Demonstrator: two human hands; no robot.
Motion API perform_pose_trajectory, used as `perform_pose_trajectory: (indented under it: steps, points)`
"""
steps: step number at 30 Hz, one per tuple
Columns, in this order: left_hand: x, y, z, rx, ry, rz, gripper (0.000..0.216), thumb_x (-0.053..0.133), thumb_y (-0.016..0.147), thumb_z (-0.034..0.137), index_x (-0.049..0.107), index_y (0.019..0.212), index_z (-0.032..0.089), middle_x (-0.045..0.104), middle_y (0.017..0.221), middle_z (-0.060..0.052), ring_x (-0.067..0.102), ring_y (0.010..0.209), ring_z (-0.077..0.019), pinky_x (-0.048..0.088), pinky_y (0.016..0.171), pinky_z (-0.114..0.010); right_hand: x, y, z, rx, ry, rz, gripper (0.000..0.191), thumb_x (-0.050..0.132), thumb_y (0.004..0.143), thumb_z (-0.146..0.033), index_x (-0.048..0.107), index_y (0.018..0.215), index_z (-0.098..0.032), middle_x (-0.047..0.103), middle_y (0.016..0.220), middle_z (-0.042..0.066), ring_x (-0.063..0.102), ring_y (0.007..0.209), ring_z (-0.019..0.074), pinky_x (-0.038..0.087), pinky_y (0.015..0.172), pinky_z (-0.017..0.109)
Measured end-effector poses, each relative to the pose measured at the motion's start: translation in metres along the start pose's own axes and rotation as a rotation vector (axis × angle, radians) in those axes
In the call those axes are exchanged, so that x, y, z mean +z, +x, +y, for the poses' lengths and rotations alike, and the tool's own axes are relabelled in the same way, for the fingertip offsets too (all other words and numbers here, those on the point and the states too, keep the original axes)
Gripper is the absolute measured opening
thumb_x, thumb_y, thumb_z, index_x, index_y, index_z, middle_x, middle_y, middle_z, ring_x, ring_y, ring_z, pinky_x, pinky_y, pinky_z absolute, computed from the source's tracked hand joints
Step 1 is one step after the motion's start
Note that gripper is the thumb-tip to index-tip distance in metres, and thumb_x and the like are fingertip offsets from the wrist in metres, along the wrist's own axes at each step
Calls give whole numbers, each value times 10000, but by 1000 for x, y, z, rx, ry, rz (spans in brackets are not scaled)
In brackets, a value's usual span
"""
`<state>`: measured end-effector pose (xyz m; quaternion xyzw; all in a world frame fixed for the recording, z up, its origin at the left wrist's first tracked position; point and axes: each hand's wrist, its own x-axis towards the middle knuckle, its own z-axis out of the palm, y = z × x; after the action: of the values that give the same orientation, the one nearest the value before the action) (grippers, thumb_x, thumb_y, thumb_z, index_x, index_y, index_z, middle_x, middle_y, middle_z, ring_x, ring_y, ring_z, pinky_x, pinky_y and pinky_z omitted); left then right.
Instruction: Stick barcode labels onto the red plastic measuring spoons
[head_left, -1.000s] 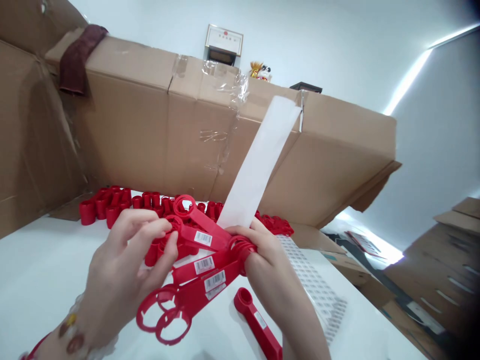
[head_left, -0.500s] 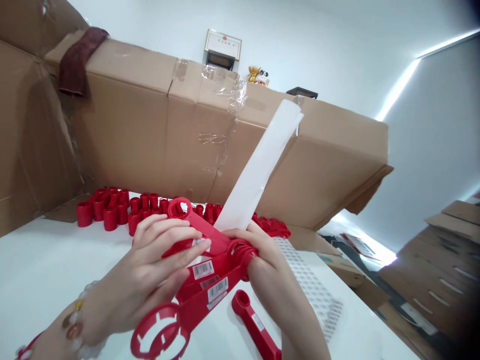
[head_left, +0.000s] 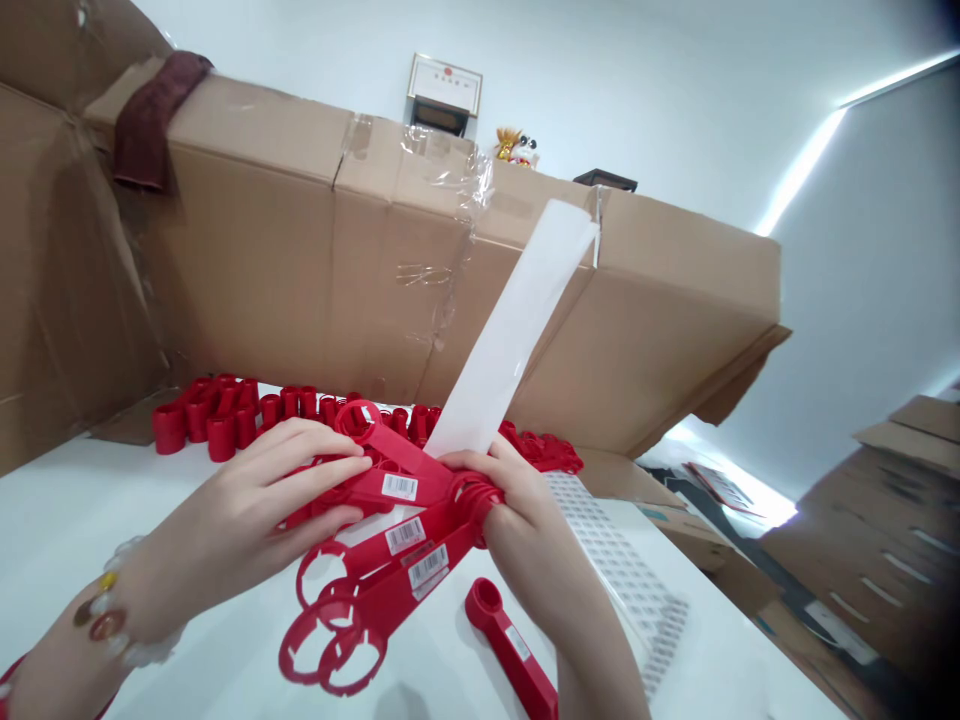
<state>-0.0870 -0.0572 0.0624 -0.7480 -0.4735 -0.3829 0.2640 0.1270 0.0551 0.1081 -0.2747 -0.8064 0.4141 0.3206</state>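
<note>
My right hand [head_left: 510, 510] grips the stacked ring ends of several red plastic wrenches [head_left: 405, 535], which fan out towards the lower left with barcode labels on their handles. My left hand [head_left: 255, 490] lies across another red wrench [head_left: 397, 470], its fingers closed over the handle and ring area. A long white paper strip [head_left: 510, 330] rises from the bundle beside my right hand, and its lower end is hidden. One more red wrench [head_left: 510, 650] lies loose on the white table [head_left: 150, 500], below and apart from both hands.
Several red cylindrical plastic pieces [head_left: 217, 420] stand in a cluster behind my hands. A sheet of small labels [head_left: 615, 570] lies to the right. Brown cardboard [head_left: 337, 260] walls the far side. The table edge runs down at right, with cardboard boxes [head_left: 847, 560] beyond it.
My left hand has slid up and to the left along the wrenches, uncovering a barcode label. The lower ring ends now show as separate rings. My right hand stays in place.
</note>
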Motion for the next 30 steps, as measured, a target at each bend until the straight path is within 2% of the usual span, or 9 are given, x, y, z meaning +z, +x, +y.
perform_pose_trajectory:
  steps: [6,11,14,18,21,23,26,30]
  points:
    - [1,-2,1,57,112,44,363,651,911,58,599,1255,162,660,1096,-84,584,1021,-223,495,889,-373,1,1,0,7,25,-11,522,392,787,-28,767,1037,-290,601,1203,18,618,993,150,541,743,240]
    - [7,-1,7,129,195,-1,449,539,925,-33,590,1311,192,583,1096,-82,508,1089,-254,412,981,-463,2,3,-2,-15,28,-17,529,385,764,-10,775,996,-281,612,1156,19,610,1000,146,545,798,238]
    - [11,-6,9,97,162,-44,583,458,899,-86,555,1369,244,527,1159,-93,469,1152,-279,395,1014,-515,3,3,-2,-5,32,-15,533,380,762,-9,771,998,-284,607,1145,16,606,984,140,543,766,227]
    - [10,-9,8,16,146,-117,652,437,893,-57,486,1438,298,466,1292,-123,438,1167,-313,464,915,-502,3,1,-1,-5,51,-25,531,383,763,-9,772,992,-286,598,1179,14,598,1009,144,543,764,230]
    - [7,-7,6,-33,142,-100,581,464,937,-8,449,1461,244,470,1359,-141,430,1219,-312,491,916,-466,2,1,-1,6,66,-18,516,390,778,-21,776,995,-286,594,1198,16,603,1001,148,546,754,239]
    - [6,-5,3,-26,150,-54,533,513,952,6,449,1452,179,530,1324,-145,475,1209,-284,492,932,-432,2,2,0,14,71,-4,515,396,779,-23,778,1000,-288,596,1199,17,605,1006,151,545,755,241]
    - [7,-6,-2,65,176,6,476,601,917,-8,512,1375,85,606,1238,-150,532,1158,-266,488,940,-407,2,4,1,25,73,-1,505,402,781,-30,780,1003,-282,605,1170,25,612,1003,157,544,743,244]
    - [9,-9,-6,155,212,65,420,652,863,-41,587,1269,47,632,1204,-160,554,1157,-299,498,957,-432,2,5,4,14,75,-25,522,394,750,-20,781,1001,-265,604,1181,37,625,998,166,537,701,242]
